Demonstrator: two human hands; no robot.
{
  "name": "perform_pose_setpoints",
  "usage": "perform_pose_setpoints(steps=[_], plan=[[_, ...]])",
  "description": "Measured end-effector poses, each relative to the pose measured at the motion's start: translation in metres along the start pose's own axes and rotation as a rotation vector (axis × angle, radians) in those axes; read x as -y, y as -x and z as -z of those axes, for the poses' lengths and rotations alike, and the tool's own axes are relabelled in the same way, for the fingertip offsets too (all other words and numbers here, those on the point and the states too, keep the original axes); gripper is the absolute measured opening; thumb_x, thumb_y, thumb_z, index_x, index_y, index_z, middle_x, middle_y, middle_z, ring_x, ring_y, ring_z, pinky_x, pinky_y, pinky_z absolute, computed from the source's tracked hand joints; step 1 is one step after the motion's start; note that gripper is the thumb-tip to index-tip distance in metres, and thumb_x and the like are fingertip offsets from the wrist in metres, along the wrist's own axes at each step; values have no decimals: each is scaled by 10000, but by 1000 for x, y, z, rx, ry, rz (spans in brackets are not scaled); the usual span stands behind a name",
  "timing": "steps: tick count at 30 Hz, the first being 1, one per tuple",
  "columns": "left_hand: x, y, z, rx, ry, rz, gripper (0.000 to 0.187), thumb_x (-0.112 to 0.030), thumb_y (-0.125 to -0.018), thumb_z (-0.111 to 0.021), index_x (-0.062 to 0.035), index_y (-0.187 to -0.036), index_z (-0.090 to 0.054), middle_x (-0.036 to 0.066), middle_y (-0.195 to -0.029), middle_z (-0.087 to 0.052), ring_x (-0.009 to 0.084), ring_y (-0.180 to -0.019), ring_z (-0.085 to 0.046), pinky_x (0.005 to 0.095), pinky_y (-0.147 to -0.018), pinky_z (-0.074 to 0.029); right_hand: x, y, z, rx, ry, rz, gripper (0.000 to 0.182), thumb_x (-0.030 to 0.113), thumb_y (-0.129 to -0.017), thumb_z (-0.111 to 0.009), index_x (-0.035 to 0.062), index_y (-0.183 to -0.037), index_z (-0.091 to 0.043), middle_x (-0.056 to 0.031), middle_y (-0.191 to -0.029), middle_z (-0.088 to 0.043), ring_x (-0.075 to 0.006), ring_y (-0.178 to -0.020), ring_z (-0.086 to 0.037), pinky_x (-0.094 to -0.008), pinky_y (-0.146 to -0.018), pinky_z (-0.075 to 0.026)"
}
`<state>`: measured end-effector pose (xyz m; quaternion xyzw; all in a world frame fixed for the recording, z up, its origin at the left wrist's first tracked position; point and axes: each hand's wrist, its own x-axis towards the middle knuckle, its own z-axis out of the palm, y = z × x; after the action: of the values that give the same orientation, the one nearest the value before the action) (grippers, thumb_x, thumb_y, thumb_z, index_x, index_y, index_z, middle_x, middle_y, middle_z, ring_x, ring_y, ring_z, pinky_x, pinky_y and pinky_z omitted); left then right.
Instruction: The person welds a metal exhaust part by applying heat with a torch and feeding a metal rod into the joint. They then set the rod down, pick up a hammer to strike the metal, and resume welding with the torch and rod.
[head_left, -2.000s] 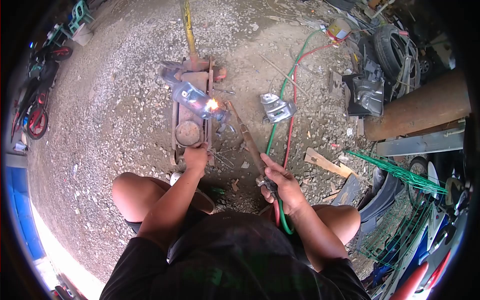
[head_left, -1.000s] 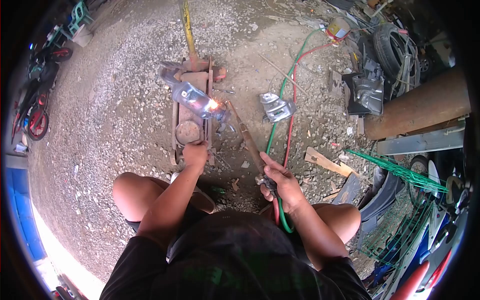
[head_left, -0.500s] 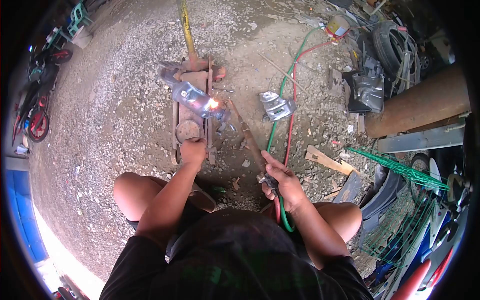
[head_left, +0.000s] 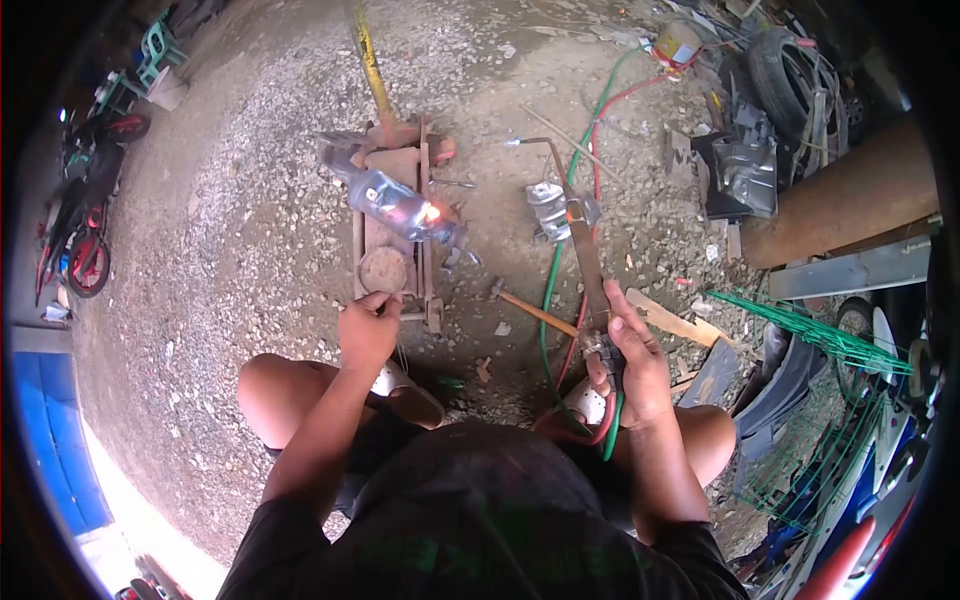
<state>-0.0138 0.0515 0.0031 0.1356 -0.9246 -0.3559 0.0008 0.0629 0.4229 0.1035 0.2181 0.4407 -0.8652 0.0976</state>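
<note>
My right hand (head_left: pixel 640 365) grips a gas torch (head_left: pixel 588 262) whose bent neck points up and left, a small pale flame at its tip. Green and red hoses trail from the torch's lower end. My left hand (head_left: pixel 368 330) is closed beside the round saddle of a rusty floor jack (head_left: pixel 383 270); I cannot tell what is pinched in its fingers. Across the jack lies a silvery metal canister with pipe ends (head_left: pixel 390 203), one spot on its right end glowing orange. A hammer (head_left: pixel 535 311) with a wooden handle lies on the ground left of the torch.
A crumpled silvery metal shield (head_left: pixel 548 210) lies beyond the torch, near the hoses. To the right are a large rusty cylinder (head_left: pixel 840 205), green wire mesh (head_left: pixel 810 330) and a tire (head_left: pixel 780 85). Motorcycles (head_left: pixel 88 230) stand at far left. The jack's yellow handle (head_left: pixel 370 60) rises behind.
My right hand has swung the torch right, away from the glowing canister, revealing the hammer. My left hand stays near the jack's saddle, slightly lower against it. The orange spot still glows.
</note>
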Motion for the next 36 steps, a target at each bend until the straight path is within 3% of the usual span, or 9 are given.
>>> perform_pose_setpoints(steps=[8,12,16,18,22,26,29,32,36], plan=[[2,8,-7,12,-94,-13,299,-323,-1026,-707,-39,-974,-786,258,-806,-731,472,-801,-737,539,-742,-569,-14,22,-18,20,329,-180,559,169,-1125,-662,49,-1654,-526,-58,-791,-665,-135,-512,-578,-287,-465,-435],[11,9,-9,-2,98,119,295,-294,-1071,-659,-27,-1043,-780,265,-826,-739,447,-803,-743,526,-766,-568,-23,29,-28,114,489,-126,559,99,-1120,-645,63,-1662,-518,-64,-825,-667,-136,-525,-588,-288,-462,-449],[39,19,-16,-50,432,195,324,-331,-1107,-654,-29,-1071,-765,148,-915,-759,271,-829,-728,436,-777,-569,-26,36,-41,154,517,-130,608,125,-1110,-692,90,-1683,-490,-47,-878,-644,-127,-597,-633,-263,-482,-489],[13,37,12,-38,1005,529,203,-264,-1106,-681,-83,-1076,-768,-34,-915,-674,103,-775,-637,308,-707,-518,-28,40,-46,141,492,-108,608,99,-1112,-673,81,-1688,-478,-53,-885,-651,-134,-600,-629,-267,-481,-483],[20,76,45,3,1083,532,163,-259,-1111,-700,-114,-1172,-740,-37,-989,-669,86,-853,-643,305,-753,-553,-34,42,-49,141,471,-99,612,74,-1113,-654,80,-1695,-465,-63,-897,-660,-141,-600,-625,-270,-481,-479],[41,135,43,139,1143,285,282,-163,-1118,-704,-82,-1382,-647,24,-1127,-667,117,-944,-675,303,-789,-591,-35,46,-54,136,474,-99,608,71,-1115,-641,85,-1697,-465,-69,-907,-666,-143,-600,-626,-271,-482,-480],[52,151,37,392,1119,511,307,-179,-1159,-632,-84,-1448,-591,41,-1105,-647,173,-1000,-727,341,-882,-638,-38,44,-53,133,484,-110,603,69,-1117,-630,92,-1697,-468,-71,-893,-668,-144,-597,-626,-274,-483,-483],[65,151,29,586,1049,534,316,-243,-1185,-584,-79,-1454,-558,45,-1064,-631,160,-918,-705,345,-838,-651,-40,41,-53,139,492,-112,600,72,-1117,-625,100,-1697,-471,-71,-866,-673,-145,-584,-626,-276,-479,-481],[42,126,37,200,878,261,286,-304,-1209,-514,-64,-1359,-556,24,-936,-574,113,-710,-599,292,-603,-597,-39,35,-54,103,455,-126,552,90,-1106,-642,68,-1649,-542,-58,-941,-688,-137,-582,-628,-263,-491,-480]])
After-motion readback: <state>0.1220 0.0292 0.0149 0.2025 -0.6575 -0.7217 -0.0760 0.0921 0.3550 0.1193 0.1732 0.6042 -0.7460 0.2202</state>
